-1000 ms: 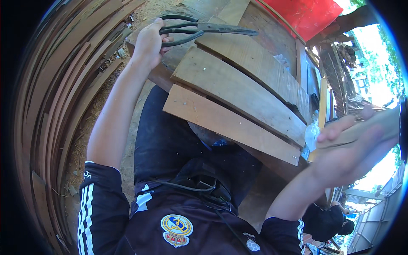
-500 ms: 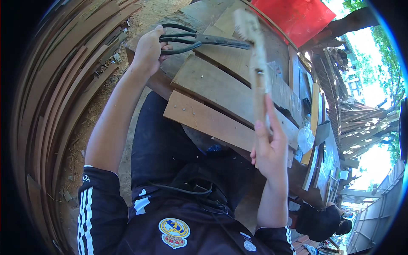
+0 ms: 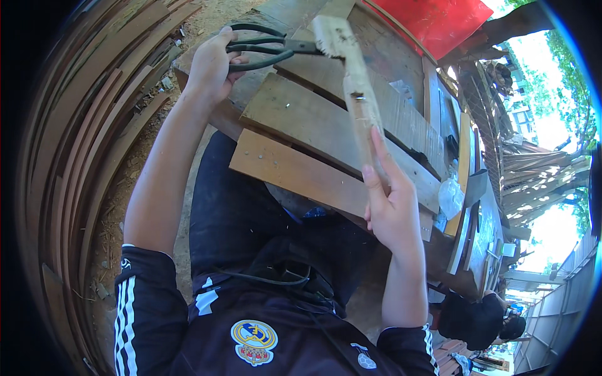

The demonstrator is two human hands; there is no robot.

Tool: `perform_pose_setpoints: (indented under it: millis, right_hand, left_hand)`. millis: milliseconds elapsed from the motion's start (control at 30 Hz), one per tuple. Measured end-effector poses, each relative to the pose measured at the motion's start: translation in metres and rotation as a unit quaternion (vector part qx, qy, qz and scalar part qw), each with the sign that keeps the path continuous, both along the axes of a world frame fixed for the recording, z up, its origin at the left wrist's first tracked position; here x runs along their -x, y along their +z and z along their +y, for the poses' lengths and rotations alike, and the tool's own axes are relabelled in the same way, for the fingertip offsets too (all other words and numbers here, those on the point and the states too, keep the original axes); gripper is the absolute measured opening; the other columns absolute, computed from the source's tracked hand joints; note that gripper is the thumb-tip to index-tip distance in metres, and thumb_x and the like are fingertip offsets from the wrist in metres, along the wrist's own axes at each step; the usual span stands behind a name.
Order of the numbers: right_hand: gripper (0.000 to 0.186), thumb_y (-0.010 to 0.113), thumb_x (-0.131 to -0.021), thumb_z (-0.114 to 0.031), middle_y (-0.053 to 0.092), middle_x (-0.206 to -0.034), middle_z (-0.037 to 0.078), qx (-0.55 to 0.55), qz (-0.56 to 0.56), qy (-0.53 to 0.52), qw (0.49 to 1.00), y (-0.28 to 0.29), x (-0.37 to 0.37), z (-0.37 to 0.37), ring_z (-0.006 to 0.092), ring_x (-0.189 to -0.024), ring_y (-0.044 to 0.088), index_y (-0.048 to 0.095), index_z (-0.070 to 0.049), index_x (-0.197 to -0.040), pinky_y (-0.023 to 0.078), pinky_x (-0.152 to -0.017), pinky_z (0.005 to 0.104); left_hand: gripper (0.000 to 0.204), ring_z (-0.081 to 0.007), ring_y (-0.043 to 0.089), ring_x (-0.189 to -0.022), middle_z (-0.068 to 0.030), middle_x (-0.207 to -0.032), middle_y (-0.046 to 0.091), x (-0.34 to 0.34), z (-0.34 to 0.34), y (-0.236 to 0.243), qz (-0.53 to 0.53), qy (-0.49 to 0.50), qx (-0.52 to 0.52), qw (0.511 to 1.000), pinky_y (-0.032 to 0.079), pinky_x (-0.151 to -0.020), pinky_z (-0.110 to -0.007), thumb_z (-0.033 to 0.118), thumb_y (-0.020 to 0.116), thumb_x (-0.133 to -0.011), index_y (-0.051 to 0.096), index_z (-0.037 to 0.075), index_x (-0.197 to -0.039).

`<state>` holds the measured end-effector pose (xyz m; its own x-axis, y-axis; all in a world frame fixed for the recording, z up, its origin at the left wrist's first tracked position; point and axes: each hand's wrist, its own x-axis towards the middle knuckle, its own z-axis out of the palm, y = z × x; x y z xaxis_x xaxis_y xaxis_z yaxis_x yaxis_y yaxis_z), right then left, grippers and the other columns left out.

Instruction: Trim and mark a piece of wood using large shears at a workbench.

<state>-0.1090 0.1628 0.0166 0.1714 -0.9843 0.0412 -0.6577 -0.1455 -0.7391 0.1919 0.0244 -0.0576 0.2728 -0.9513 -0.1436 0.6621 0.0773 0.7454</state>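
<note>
My left hand (image 3: 210,67) is closed round the looped handles of a large pair of black-handled shears (image 3: 258,47), held over the far left corner of the worktable. The blades point right and are mostly hidden behind the brush head. In my right hand (image 3: 396,210) is a worn wooden brush (image 3: 359,100), held by the lower end of its handle with the index finger stretched along it. Pale short bristles on its left side lie across the blades near the pivot; whether they touch, I cannot tell.
Brown wooden planks (image 3: 301,119) with gaps between them form the worktable top. A red sheet (image 3: 433,25) lies at the far side. On the right is a clear plastic bag (image 3: 450,197). Stacked wood strips (image 3: 69,156) line the left. Another person (image 3: 473,319) is at lower right.
The brush has moved left, from beside the blade tips to across the blades near the pivot. The shears have shifted slightly left and up in view, still in my left hand.
</note>
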Motion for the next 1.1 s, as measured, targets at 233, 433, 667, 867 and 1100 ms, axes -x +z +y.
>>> perform_pose_setpoints:
  millis: [233, 433, 667, 867, 1100]
  right_hand:
    - [0.053, 0.057, -0.104, -0.017, 0.065, -0.094, 0.017, 0.033, -0.004, -0.014, 0.999, -0.002, -0.005, 0.004, 0.0205, -0.081, 0.059, 0.045, -0.013, -0.156, 0.048, -0.081, 0.0324]
    - [0.054, 0.057, -0.105, -0.019, 0.060, -0.083, 0.012, -0.021, 0.001, -0.014, 1.000, -0.007, -0.005, 0.005, 0.0188, -0.072, 0.054, 0.044, -0.013, -0.157, 0.047, -0.073, 0.0325]
    - [0.054, 0.057, -0.105, -0.020, 0.068, -0.100, 0.019, -0.028, -0.002, 0.000, 1.000, -0.015, -0.007, -0.004, 0.0222, -0.085, 0.063, 0.044, -0.013, -0.156, 0.050, -0.083, 0.0322]
    - [0.055, 0.057, -0.104, -0.017, 0.069, -0.106, 0.021, 0.051, -0.038, 0.002, 0.998, -0.016, -0.011, -0.001, 0.0242, -0.089, 0.064, 0.043, -0.011, -0.157, 0.049, -0.087, 0.0341]
    - [0.058, 0.058, -0.103, -0.013, 0.069, -0.107, 0.020, 0.007, 0.060, 0.015, 0.998, 0.005, -0.006, -0.008, 0.0233, -0.086, 0.063, 0.041, -0.013, -0.158, 0.049, -0.086, 0.0341]
  left_hand:
    - [0.025, -0.0049, 0.041, -0.060, 0.0060, -0.070, 0.038, 0.001, 0.002, -0.002, -0.011, 0.008, -0.015, 1.000, 0.028, -0.049, -0.022, 0.031, 0.052, -0.108, 0.053, 0.006, -0.110]
    - [0.024, -0.0052, 0.041, -0.059, 0.0057, -0.070, 0.038, 0.001, 0.002, -0.003, 0.016, 0.010, -0.007, 1.000, 0.029, -0.050, -0.022, 0.031, 0.053, -0.108, 0.053, 0.007, -0.108]
    - [0.023, -0.0053, 0.040, -0.058, 0.0057, -0.069, 0.037, -0.006, -0.004, 0.001, 0.010, 0.008, -0.005, 1.000, 0.028, -0.049, -0.023, 0.029, 0.051, -0.108, 0.052, 0.007, -0.108]
    - [0.021, -0.0054, 0.040, -0.058, 0.0064, -0.068, 0.036, -0.011, -0.005, -0.007, -0.004, 0.008, -0.014, 1.000, 0.028, -0.049, -0.024, 0.028, 0.050, -0.109, 0.052, 0.007, -0.107]
    - [0.020, -0.0054, 0.041, -0.058, 0.0064, -0.068, 0.037, -0.007, -0.006, -0.005, 0.005, 0.006, -0.011, 1.000, 0.028, -0.049, -0.024, 0.028, 0.051, -0.108, 0.052, 0.009, -0.104]
